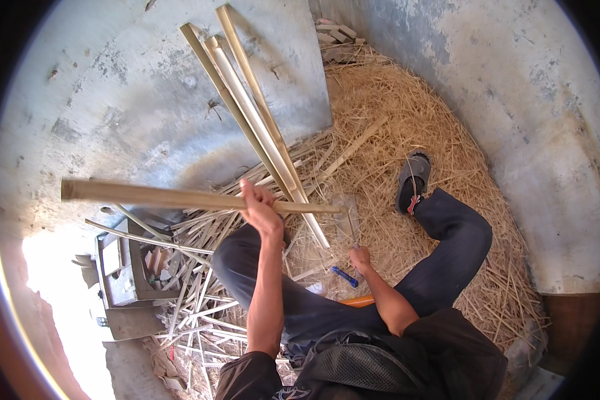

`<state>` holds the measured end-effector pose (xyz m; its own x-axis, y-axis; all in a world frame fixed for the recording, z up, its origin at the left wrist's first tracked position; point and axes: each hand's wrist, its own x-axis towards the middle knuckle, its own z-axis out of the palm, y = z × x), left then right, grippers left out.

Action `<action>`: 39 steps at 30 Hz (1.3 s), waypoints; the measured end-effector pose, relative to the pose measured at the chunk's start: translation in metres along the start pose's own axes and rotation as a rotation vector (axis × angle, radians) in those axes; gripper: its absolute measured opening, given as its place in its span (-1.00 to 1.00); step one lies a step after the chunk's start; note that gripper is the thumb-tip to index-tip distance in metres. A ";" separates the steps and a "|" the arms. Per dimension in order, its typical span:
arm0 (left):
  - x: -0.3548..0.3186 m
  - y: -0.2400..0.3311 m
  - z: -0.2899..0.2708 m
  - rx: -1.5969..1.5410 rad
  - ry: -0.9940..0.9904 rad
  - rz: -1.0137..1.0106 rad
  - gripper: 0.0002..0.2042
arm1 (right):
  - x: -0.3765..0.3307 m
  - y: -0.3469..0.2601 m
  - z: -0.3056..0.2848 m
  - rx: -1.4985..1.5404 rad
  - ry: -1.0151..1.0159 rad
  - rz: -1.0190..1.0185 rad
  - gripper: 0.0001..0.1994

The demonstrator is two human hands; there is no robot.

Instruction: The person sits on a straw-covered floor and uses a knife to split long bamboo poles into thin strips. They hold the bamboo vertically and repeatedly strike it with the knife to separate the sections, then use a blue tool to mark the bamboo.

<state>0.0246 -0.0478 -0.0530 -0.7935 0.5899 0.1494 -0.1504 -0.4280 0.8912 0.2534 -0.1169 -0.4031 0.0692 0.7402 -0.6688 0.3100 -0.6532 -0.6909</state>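
Fingers curled around a long, pale brown pole [160,196], a worker's left hand [261,212] grips it right of its middle, near the center of the frame. The pole stretches almost level from the left of the frame to just right of center. Below its right end, the right hand [360,259] has its fingers closed on a slim tool [351,228] that points up toward that end; whether the two touch cannot be told. Just below the right hand lies a small blue object [345,276], with an orange item [358,302] partly hidden beneath the right arm. Dark trousers [447,267] cover the worker's bent legs, and a dark shoe [413,181] rests on straw-like shavings [393,100] right of center. Three long strips [247,103] lean against the weathered wall [127,100] at upper left. A wooden box [142,293] sits at lower left amid scattered slats [203,317].
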 end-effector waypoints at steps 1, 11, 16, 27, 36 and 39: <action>0.004 0.009 -0.008 -0.018 0.018 -0.006 -0.53 | 0.002 0.000 0.002 -0.029 0.037 -0.067 -0.86; 0.024 0.100 -0.088 -0.390 -0.080 0.152 -0.50 | -0.061 -0.121 -0.015 0.162 0.026 -0.573 -0.85; 0.022 0.135 -0.104 -0.520 -0.128 0.239 -0.50 | -0.085 -0.151 -0.029 0.098 0.087 -0.715 -0.84; 0.014 0.173 -0.184 -0.639 -0.196 0.289 -0.50 | -0.100 -0.212 -0.084 -0.203 0.359 -0.938 -0.80; 0.012 0.168 -0.213 -0.824 -0.298 0.316 -0.48 | -0.142 -0.263 -0.110 -0.361 0.267 -1.197 -0.90; 0.006 0.185 -0.230 -0.844 -0.288 0.409 -0.48 | -0.135 -0.266 -0.114 -0.351 0.316 -1.097 -0.90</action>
<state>-0.1439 -0.2810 0.0144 -0.7209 0.3832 0.5774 -0.3570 -0.9195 0.1646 0.2699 -0.0244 -0.0976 -0.1791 0.9144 0.3630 0.5881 0.3953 -0.7056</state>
